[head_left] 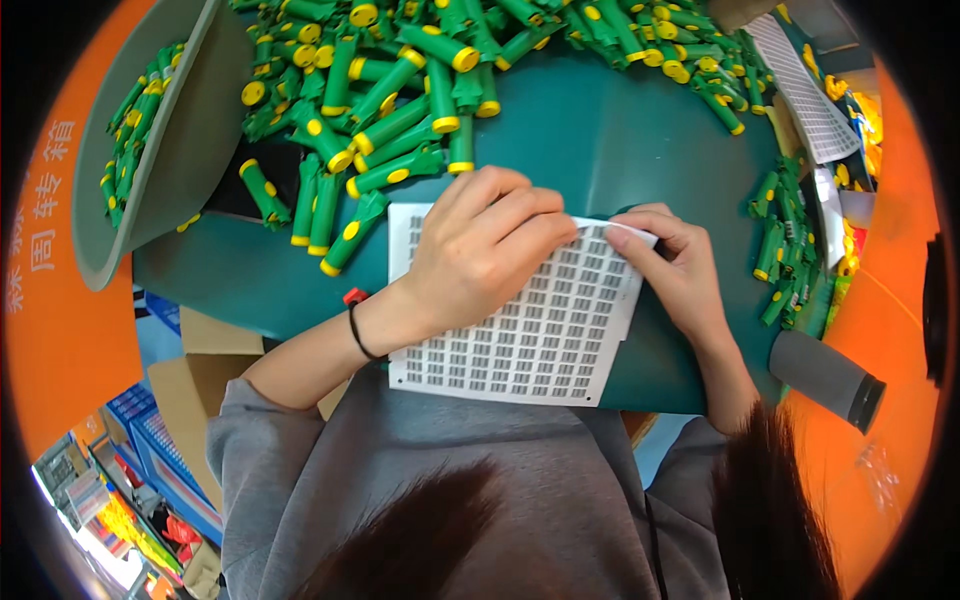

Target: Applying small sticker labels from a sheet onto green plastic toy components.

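Head view: right hand (685, 265) pinches the label sheet (515, 345) at its 2 o'clock corner, over the 6 o'clock side of the bench (620, 140); left hand (482, 245) curls across it, fingertip grip unclear. Likely light, creasable: hold by edges. Green tubes (392, 128) lie toward 11 o'clock.

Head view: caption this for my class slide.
Bare hands handle a rectangular white printed sheet at a dark green table piled with yellow-ended green cylinders.
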`<state>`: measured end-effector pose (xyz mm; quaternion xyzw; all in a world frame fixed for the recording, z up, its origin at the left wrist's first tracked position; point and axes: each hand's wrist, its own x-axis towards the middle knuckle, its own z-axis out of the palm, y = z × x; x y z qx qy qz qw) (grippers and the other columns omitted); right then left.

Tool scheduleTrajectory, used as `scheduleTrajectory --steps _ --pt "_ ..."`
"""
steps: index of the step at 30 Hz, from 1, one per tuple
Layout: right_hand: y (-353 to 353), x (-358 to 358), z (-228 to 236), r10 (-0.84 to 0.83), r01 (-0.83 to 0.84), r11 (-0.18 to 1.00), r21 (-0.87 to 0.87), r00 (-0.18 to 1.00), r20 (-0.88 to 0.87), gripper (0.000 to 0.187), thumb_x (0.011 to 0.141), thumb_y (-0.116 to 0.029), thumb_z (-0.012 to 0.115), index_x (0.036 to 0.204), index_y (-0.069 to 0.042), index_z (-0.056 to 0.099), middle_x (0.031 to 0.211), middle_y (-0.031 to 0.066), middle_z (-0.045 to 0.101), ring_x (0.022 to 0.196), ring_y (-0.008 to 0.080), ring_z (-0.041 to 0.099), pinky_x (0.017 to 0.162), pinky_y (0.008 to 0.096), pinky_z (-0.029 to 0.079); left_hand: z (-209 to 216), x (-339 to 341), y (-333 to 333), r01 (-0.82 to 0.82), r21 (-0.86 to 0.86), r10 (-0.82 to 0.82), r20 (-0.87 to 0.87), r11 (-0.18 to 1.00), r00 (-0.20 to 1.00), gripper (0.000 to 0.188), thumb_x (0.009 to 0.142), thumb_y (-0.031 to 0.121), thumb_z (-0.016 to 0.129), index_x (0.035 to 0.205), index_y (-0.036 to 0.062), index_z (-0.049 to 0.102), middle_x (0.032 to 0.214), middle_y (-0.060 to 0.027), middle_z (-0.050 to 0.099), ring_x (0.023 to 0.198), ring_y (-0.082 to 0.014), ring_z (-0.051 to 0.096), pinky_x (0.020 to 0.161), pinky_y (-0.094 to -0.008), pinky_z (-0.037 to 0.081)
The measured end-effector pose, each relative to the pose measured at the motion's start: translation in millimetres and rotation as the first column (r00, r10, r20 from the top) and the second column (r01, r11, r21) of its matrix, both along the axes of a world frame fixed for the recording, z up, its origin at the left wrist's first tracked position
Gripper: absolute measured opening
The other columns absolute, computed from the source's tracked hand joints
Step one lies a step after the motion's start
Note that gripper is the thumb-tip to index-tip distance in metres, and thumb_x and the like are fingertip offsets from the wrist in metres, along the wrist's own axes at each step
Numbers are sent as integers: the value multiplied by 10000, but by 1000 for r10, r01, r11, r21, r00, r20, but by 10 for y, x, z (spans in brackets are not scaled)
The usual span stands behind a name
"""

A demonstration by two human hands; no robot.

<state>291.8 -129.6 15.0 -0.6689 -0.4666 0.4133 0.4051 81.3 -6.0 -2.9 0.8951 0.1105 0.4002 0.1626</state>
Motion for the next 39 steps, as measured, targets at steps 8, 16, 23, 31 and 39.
scheduleTrajectory --steps 8,16,23,31,39 --pt "235 265 55 -97 55 989 137 943 317 226 916 -182 746 1056 -6 730 1042 69 696 976 148 627 859 304 481 34 -46 48 115 -152 -116 3 982 993 211 771 33 788 942 33 664 974 -81 661 891 -284 604 746 -364 518" --pt "542 1424 -251 -373 226 918 326 768 520 283 950 -108 714 1194 -11 610 1037 24 655 918 108 651 808 233 511 20 -111 132 55 -417 -14 100 907 995 303 796 32 804 1052 38 641 1068 -110 678 980 -282 619 795 -355 494" --pt "77 -54 170 -127 168 984 58 893 -432 251 1030 -142 598 1200 39 633 897 72 681 740 99 624 683 231 500 315 -53 33 179 -481 -114 161 858 980 822 764 57 874 1440 -1 411 1255 -177 661 1149 -258 660 948 -366 522" --pt "-59 -428 160 -30 179 956 231 848 -529 360 953 34 633 1305 63 561 1115 131 668 943 172 687 869 288 561 357 -122 -77 151 -813 -77 131 562 988 537 847 -21 783 1299 12 496 1134 -114 712 1046 -174 682 943 -311 527" --pt "-124 -369 74 93 -2 910 414 976 -199 384 905 116 666 1282 82 600 1254 160 611 1151 229 637 973 333 577 647 -140 -81 121 -773 -151 33 623 988 97 866 42 768 942 25 711 1140 -109 692 1042 -165 645 949 -329 493"
